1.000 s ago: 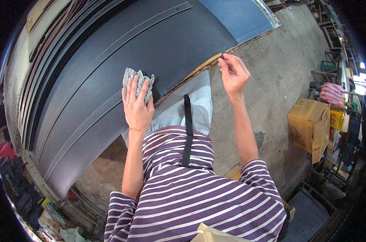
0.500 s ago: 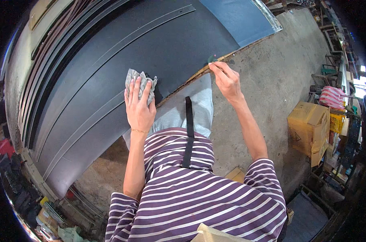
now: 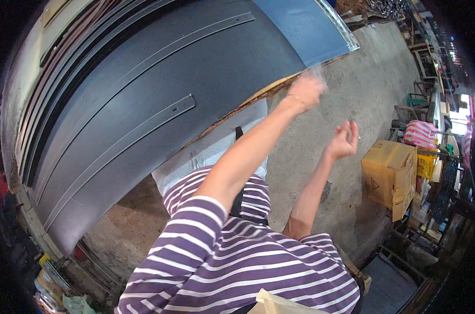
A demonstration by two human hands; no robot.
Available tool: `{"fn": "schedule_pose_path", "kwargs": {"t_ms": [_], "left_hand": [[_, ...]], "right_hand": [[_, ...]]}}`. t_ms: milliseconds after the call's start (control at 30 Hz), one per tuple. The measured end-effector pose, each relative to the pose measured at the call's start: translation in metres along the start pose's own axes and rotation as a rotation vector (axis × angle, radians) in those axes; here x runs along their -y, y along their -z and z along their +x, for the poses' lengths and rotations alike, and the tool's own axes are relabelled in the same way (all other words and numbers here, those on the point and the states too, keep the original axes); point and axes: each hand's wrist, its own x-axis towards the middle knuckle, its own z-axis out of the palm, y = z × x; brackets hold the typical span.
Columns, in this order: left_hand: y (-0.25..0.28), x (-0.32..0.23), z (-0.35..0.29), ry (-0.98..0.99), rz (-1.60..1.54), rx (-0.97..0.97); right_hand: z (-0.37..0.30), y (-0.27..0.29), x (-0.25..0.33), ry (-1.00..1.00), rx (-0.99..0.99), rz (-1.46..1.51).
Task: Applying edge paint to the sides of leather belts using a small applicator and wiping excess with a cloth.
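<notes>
My left hand [image 3: 306, 93] reaches across to the right, over the table's near edge, and is smeared by motion. A pale blur shows at its fingertips; whether the grey rag is in it I cannot tell. Lower and further right, above the floor, my right hand [image 3: 344, 142] is raised with its fingers curled together; anything between them is too small to make out. On the dark table surface [image 3: 222, 65] lies a black strap [image 3: 159, 119] with a slotted, rounded end. Beyond it runs a longer black strap [image 3: 195, 41].
More dark strips [image 3: 75, 73] lie along the table's far left side. A blue sheet [image 3: 295, 26] covers its right part. The table edge is worn wood [image 3: 258, 95]. A cardboard box [image 3: 387, 175] and a red-striped bag [image 3: 421, 133] stand at the right, by cluttered shelving.
My left hand has left the near strap and swung right, uncovering the strap's end. My right hand has drawn back from the table edge, down and right. The green piece no longer shows.
</notes>
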Motion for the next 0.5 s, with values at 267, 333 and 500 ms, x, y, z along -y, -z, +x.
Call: {"fn": "schedule_pose_path", "kwargs": {"t_ms": [267,333,500], "left_hand": [[0.093,-0.008,-0.064,-0.126,-0.204,-0.507],[0.150,0.028,-0.117,0.071,-0.068,-0.687],[0.213,0.076,-0.219,0.401,0.808,-0.741]], "right_hand": [[0.007,0.099,-0.022,-0.052,-0.214,-0.156],[0.000,0.099,-0.044,-0.108,-0.074,-0.105],[-0.015,0.029,-0.047,-0.228,0.043,0.072]]}}
